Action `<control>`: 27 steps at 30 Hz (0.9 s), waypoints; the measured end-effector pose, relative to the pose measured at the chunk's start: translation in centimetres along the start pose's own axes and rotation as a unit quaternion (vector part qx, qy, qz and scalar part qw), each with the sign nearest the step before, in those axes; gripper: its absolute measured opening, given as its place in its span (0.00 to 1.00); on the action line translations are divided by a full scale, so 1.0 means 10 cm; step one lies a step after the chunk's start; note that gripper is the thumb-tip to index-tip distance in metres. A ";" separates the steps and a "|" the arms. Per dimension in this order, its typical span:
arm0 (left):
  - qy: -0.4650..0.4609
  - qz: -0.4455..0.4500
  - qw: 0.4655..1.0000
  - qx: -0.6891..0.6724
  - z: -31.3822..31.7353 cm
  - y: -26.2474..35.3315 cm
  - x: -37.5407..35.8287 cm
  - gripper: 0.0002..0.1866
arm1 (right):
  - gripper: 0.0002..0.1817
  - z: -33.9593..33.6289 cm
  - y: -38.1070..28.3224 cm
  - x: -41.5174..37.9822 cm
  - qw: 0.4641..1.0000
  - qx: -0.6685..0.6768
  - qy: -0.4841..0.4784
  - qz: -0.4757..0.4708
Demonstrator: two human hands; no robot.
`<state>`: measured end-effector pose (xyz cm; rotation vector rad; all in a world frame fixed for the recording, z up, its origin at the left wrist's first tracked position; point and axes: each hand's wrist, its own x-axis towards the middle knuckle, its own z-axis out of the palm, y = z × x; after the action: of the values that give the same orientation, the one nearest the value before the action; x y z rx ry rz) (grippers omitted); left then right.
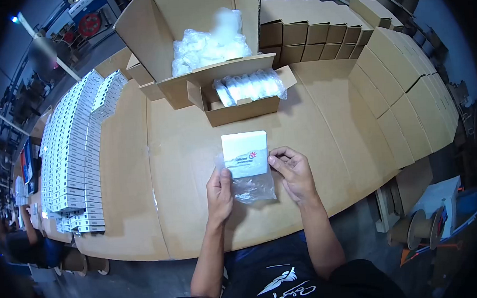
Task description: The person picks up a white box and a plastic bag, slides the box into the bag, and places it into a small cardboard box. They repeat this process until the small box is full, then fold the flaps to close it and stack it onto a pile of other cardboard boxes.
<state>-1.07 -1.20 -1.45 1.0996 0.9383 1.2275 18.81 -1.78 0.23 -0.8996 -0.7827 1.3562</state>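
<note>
A flat white box (pixel 244 147) with a printed logo sits partly inside a clear plastic bag (pixel 256 191), held over the table in front of me. The box's upper part sticks out, while the lower end of the bag hangs loose and crumpled. My left hand (pixel 219 196) grips the left side of the bagged box, thumb on its front. On the other side, my right hand (pixel 295 175) is closed in a pinch at the bag's right edge, beside the box. Beyond them stands a small open carton (pixel 242 114) holding a row of plastic-wrapped packs (pixel 254 87).
Behind the small carton is a large open cardboard box (pixel 145 38) with clear plastic bags (pixel 206 51). Stacked white boxes (pixel 69 152) line the left. Brown cartons (pixel 409 107) stand at right, more (pixel 308 32) at the back. Another person (pixel 25 244) is at far left.
</note>
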 end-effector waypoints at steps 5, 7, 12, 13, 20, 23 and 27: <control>0.008 0.018 1.000 0.002 -0.02 -0.03 0.02 0.28 | 0.07 -0.02 -0.01 0.03 0.999 -0.045 -0.016 -0.011; -0.005 0.022 1.000 0.004 -0.04 -0.03 0.02 0.28 | 0.06 0.00 -0.03 0.01 0.998 -0.060 -0.022 -0.023; 0.011 0.067 0.997 0.040 0.00 0.05 0.06 0.30 | 0.03 0.02 -0.06 0.05 0.989 -0.082 -0.064 -0.102; -0.003 0.065 0.997 0.047 -0.01 0.09 0.07 0.30 | 0.03 0.03 -0.09 0.07 0.984 -0.095 -0.077 -0.129; -0.009 0.113 0.993 0.021 0.03 0.07 0.07 0.30 | 0.03 0.02 -0.02 0.08 0.989 -0.075 -0.099 -0.079; 0.006 0.098 0.995 0.006 0.06 0.15 0.07 0.30 | 0.04 0.02 -0.03 0.06 0.982 -0.090 -0.131 -0.101; 0.017 0.075 0.996 -0.045 0.03 0.15 0.07 0.30 | 0.04 0.04 -0.10 0.03 0.988 0.015 -0.140 -0.069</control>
<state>-1.01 -0.51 0.13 1.0953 0.8297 1.4024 18.99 -1.42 1.29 -0.6247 -1.0185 1.3838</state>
